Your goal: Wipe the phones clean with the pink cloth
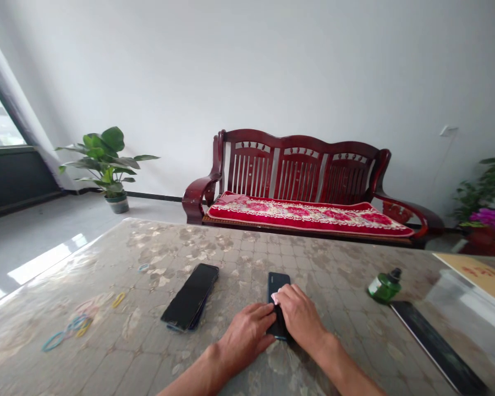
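One dark-blue smartphone [281, 280] lies back-up on the patterned tabletop [330, 280], under both of the person's hands. The right hand [301, 316] pinches a small pinkish cloth [275, 297] against its back; the left hand [246, 331] rests curved along its near left edge, though I can't tell whether it grips. To the left sits a stack of at least two phones, the upper one [193, 296] black-screened. Beyond them I see one yellow band [119, 300], one small pale-blue band [143, 268] and a multicoloured tangle of bands [80, 324], too muddled to count. At right stands one green bottle [384, 288], its white label too small to read; the reddish writing on one tan box [476, 275] is illegible from here.
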### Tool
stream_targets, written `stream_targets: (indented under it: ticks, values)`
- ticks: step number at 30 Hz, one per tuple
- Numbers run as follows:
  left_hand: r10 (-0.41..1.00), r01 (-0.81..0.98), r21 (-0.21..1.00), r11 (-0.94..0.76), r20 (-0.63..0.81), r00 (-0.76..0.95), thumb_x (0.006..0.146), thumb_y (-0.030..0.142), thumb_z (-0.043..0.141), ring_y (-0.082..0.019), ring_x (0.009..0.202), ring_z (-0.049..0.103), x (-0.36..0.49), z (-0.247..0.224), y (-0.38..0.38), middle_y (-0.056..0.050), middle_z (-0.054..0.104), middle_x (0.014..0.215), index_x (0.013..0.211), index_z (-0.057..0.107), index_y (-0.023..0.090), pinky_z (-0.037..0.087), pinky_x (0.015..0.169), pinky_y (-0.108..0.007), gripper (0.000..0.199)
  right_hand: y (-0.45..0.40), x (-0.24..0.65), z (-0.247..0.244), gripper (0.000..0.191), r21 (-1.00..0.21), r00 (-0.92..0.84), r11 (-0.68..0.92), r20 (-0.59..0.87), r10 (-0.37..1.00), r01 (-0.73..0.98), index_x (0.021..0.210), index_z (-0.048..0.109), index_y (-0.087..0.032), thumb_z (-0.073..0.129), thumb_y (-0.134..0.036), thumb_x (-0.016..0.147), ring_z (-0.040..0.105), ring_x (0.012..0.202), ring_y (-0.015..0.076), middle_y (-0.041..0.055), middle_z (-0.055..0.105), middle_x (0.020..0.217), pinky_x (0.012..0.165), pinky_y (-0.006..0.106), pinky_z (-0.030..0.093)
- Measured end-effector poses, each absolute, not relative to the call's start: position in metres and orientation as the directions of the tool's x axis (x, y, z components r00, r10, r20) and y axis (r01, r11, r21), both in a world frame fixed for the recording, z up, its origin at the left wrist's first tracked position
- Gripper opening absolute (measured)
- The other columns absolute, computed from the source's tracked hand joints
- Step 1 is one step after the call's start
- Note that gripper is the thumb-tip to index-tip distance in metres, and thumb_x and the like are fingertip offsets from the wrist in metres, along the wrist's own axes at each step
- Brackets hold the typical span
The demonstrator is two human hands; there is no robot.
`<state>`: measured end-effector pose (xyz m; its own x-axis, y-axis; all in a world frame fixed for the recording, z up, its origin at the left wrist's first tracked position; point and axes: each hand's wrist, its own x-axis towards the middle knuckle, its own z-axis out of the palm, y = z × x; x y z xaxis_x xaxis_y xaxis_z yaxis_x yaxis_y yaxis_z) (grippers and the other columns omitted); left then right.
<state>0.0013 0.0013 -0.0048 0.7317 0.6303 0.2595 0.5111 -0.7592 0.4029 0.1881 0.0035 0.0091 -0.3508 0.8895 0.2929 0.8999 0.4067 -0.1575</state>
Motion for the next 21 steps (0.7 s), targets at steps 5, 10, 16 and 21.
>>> stream_targets:
  ticks: [5,10,16,21]
  values:
    - [0.630,0.518,0.386,-0.763,0.268,0.729,0.091,0.025,0.066,-0.025,0.118,0.059,0.001,-0.009,0.002,-0.008,0.064,0.128,0.112,0.062,0.020,0.046,0.105,-0.036,0.023,0.023,0.196,0.008,0.023,-0.164,-0.290,0.352,0.313,0.904,0.921,0.095,0.068,-0.020,0.050,-0.007,0.094,0.056,0.094,0.0200,0.0039,0.065,0.095,0.084,0.029,0.042]
    - [0.631,0.519,0.385,-0.764,0.278,0.724,0.091,0.026,0.065,-0.025,0.119,0.059,0.001,-0.010,0.001,-0.008,0.064,0.129,0.113,0.063,0.020,0.046,0.105,-0.035,0.022,0.043,0.200,0.007,0.026,-0.179,-0.236,0.302,0.317,0.919,0.936,0.095,0.069,-0.021,0.048,-0.005,0.092,0.056,0.096,0.0198,0.0046,0.066,0.097,0.086,0.028,0.043]
    - [0.643,0.538,0.376,-0.754,0.259,0.721,0.090,0.025,0.065,-0.025,0.118,0.059,0.002,-0.004,-0.001,-0.008,0.064,0.128,0.111,0.063,0.020,0.046,0.104,-0.036,0.022,0.000,0.203,0.002,0.029,-0.282,-0.282,0.377,0.324,0.903,0.882,0.095,0.067,-0.022,0.045,-0.005,0.093,0.056,0.093,0.0191,0.0036,0.064,0.094,0.084,0.028,0.043]
    - [0.631,0.525,0.374,-0.764,0.267,0.728,0.092,0.025,0.062,-0.025,0.119,0.059,0.002,-0.004,0.000,-0.008,0.064,0.129,0.113,0.063,0.021,0.046,0.105,-0.037,0.021,0.002,0.209,0.004,0.029,-0.299,-0.292,0.393,0.329,0.898,0.870,0.094,0.067,-0.022,0.043,-0.005,0.093,0.056,0.095,0.0197,0.0044,0.064,0.095,0.085,0.029,0.044]
